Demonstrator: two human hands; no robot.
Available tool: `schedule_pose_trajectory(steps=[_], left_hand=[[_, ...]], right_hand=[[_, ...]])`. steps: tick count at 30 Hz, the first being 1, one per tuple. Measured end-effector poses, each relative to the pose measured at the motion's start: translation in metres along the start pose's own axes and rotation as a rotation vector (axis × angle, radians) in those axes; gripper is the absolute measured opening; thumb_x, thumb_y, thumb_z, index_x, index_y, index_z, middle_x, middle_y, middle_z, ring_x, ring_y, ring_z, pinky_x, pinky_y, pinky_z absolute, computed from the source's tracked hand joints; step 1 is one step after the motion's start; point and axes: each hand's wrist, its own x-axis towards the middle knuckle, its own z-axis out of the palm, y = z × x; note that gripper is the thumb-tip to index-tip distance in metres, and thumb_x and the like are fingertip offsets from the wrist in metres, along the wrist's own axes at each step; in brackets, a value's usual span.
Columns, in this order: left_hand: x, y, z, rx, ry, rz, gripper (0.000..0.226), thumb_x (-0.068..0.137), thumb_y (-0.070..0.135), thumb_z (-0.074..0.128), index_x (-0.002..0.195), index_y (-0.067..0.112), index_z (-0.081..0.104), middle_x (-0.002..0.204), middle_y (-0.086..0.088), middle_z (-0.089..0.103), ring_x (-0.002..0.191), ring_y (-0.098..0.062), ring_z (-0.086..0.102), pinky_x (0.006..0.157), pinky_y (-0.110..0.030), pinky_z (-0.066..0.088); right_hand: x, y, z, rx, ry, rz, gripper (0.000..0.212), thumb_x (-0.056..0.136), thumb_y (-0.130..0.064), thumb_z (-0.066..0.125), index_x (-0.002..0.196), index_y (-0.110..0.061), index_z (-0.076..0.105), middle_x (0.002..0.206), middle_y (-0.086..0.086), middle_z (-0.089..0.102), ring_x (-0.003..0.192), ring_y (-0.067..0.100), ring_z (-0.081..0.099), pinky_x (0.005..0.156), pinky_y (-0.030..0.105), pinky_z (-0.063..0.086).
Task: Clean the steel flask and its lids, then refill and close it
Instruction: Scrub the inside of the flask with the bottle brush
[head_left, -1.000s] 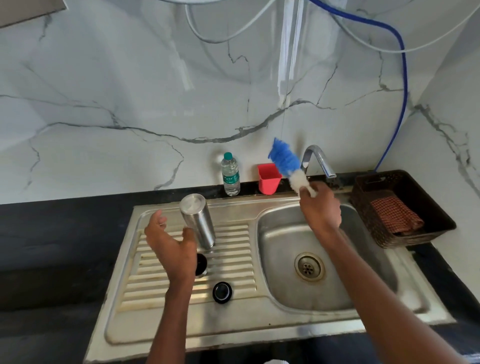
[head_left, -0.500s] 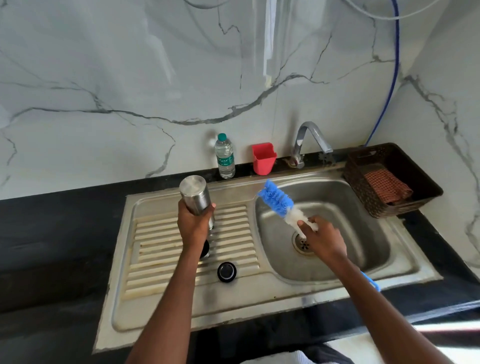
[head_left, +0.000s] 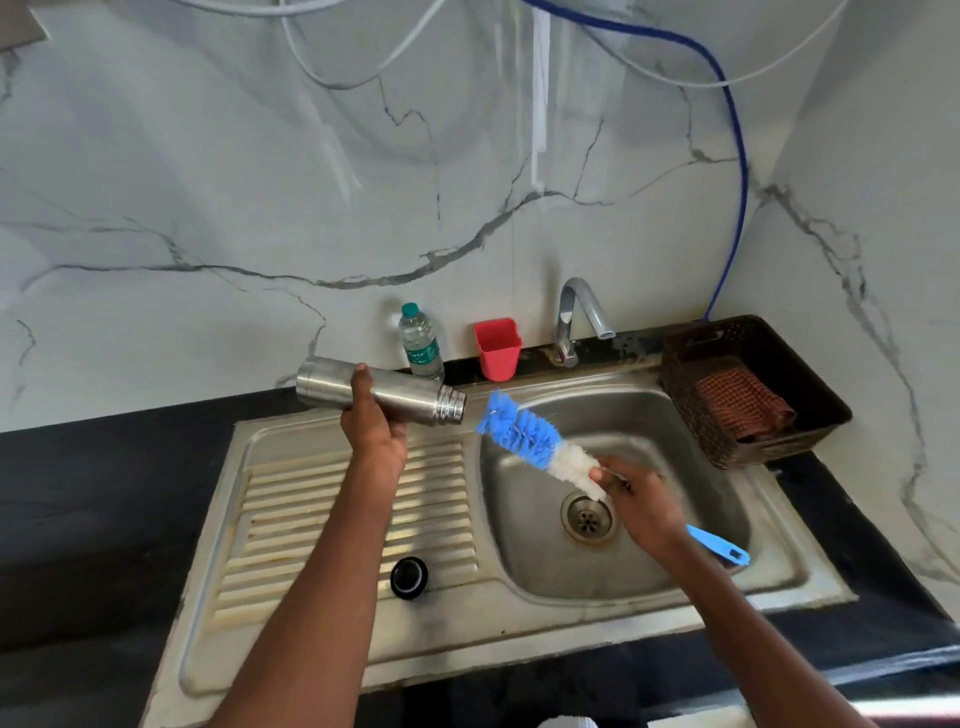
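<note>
My left hand (head_left: 371, 423) grips the steel flask (head_left: 410, 397), held on its side above the drainboard with its threaded open mouth pointing right. My right hand (head_left: 641, 506) holds a bottle brush (head_left: 530, 439) by its blue handle over the sink basin (head_left: 691, 551). The blue and white bristles point up-left, their tip a short gap from the flask's mouth. One black lid (head_left: 409, 577) lies on the ribbed drainboard (head_left: 291, 525) near my left forearm. A second lid seen earlier is hidden behind my left arm.
A tap (head_left: 579, 317) stands behind the basin. A small water bottle (head_left: 421, 343) and a red cup (head_left: 497, 348) stand against the marble wall. A dark basket (head_left: 779, 436) with a checked cloth (head_left: 743, 402) sits right of the sink. Black counter surrounds the sink.
My left hand took hold of the upright flask, lifted it off the drainboard and turned it sideways. My right hand brought the brush down from the tap to the flask's mouth.
</note>
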Motion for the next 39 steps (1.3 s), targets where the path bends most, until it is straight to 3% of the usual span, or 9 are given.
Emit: schedule_pose_trajectory(steps=[6, 9, 13, 18, 22, 25, 30, 35, 39], left_hand=[[-0.005, -0.023, 0.017, -0.035, 0.022, -0.041, 0.057, 0.090, 0.031, 0.083, 0.135, 0.011, 0.055, 0.128, -0.017, 0.070, 0.113, -0.035, 0.071, 0.095, -0.060, 0.059], [-0.010, -0.036, 0.022, 0.012, 0.018, -0.027, 0.057, 0.091, 0.030, 0.082, 0.136, 0.009, 0.055, 0.127, -0.017, 0.070, 0.113, -0.035, 0.070, 0.098, -0.062, 0.057], [-0.013, -0.046, 0.026, 0.049, 0.036, 0.001, 0.053, 0.090, 0.027, 0.083, 0.132, 0.009, 0.056, 0.126, -0.017, 0.071, 0.114, -0.035, 0.071, 0.096, -0.061, 0.058], [-0.012, -0.052, 0.025, 0.027, 0.073, 0.028, 0.054, 0.089, 0.027, 0.083, 0.133, 0.010, 0.056, 0.129, -0.018, 0.070, 0.115, -0.037, 0.070, 0.097, -0.062, 0.057], [-0.013, -0.052, 0.017, 0.049, 0.097, 0.050, 0.054, 0.090, 0.027, 0.082, 0.134, 0.010, 0.056, 0.129, -0.017, 0.070, 0.115, -0.036, 0.070, 0.096, -0.061, 0.058], [-0.013, -0.049, 0.014, 0.050, 0.122, 0.072, 0.059, 0.090, 0.030, 0.082, 0.138, 0.009, 0.055, 0.128, -0.017, 0.071, 0.114, -0.035, 0.071, 0.093, -0.061, 0.060], [-0.011, -0.048, 0.013, -0.006, 0.262, 0.161, 0.058, 0.089, 0.036, 0.084, 0.133, 0.010, 0.056, 0.121, -0.014, 0.072, 0.106, -0.032, 0.074, 0.093, -0.058, 0.061], [-0.011, -0.044, 0.014, -0.014, 0.316, 0.206, 0.055, 0.089, 0.037, 0.082, 0.129, 0.010, 0.056, 0.116, -0.011, 0.072, 0.099, -0.029, 0.075, 0.090, -0.053, 0.063], [-0.017, -0.040, 0.019, 0.015, 0.320, 0.200, 0.055, 0.092, 0.035, 0.080, 0.133, 0.010, 0.053, 0.110, -0.008, 0.070, 0.091, -0.024, 0.073, 0.064, -0.038, 0.062]], right_hand=[[0.004, 0.004, -0.021, 0.018, -0.063, -0.105, 0.024, 0.097, -0.042, 0.067, 0.121, -0.043, 0.073, 0.110, -0.015, 0.077, 0.101, 0.003, 0.067, 0.085, 0.029, 0.049], [0.015, 0.013, -0.030, 0.012, -0.113, -0.121, 0.030, 0.093, -0.064, 0.058, 0.121, -0.054, 0.064, 0.111, -0.023, 0.075, 0.104, 0.003, 0.068, 0.092, 0.037, 0.055], [0.034, 0.036, -0.037, 0.002, -0.140, -0.163, 0.070, 0.079, -0.095, 0.035, 0.127, -0.052, 0.063, 0.115, -0.026, 0.073, 0.108, 0.001, 0.069, 0.092, 0.040, 0.057], [0.042, 0.033, -0.046, 0.026, -0.158, -0.151, 0.044, 0.092, -0.069, 0.053, 0.124, -0.043, 0.070, 0.108, -0.019, 0.076, 0.102, 0.004, 0.070, 0.092, 0.038, 0.056], [0.049, 0.019, -0.043, -0.036, -0.194, -0.169, 0.040, 0.093, -0.065, 0.056, 0.122, -0.042, 0.072, 0.110, -0.014, 0.077, 0.104, 0.011, 0.070, 0.092, 0.039, 0.056], [0.056, 0.010, -0.037, -0.031, -0.207, -0.172, 0.052, 0.083, -0.079, 0.046, 0.120, -0.049, 0.067, 0.111, -0.016, 0.076, 0.106, 0.012, 0.069, 0.093, 0.041, 0.055], [0.049, -0.010, -0.028, -0.168, -0.152, -0.227, 0.028, 0.100, -0.053, 0.058, 0.123, -0.043, 0.072, 0.111, -0.008, 0.077, 0.107, 0.019, 0.068, 0.081, 0.031, 0.046], [0.044, -0.018, -0.022, -0.286, -0.107, -0.285, 0.027, 0.102, -0.050, 0.056, 0.121, -0.038, 0.072, 0.106, -0.003, 0.077, 0.104, 0.026, 0.068, 0.075, 0.033, 0.043], [0.036, -0.027, -0.015, -0.269, -0.090, -0.337, 0.026, 0.101, -0.049, 0.057, 0.119, -0.036, 0.072, 0.101, -0.003, 0.077, 0.098, 0.027, 0.069, 0.076, 0.036, 0.052]])
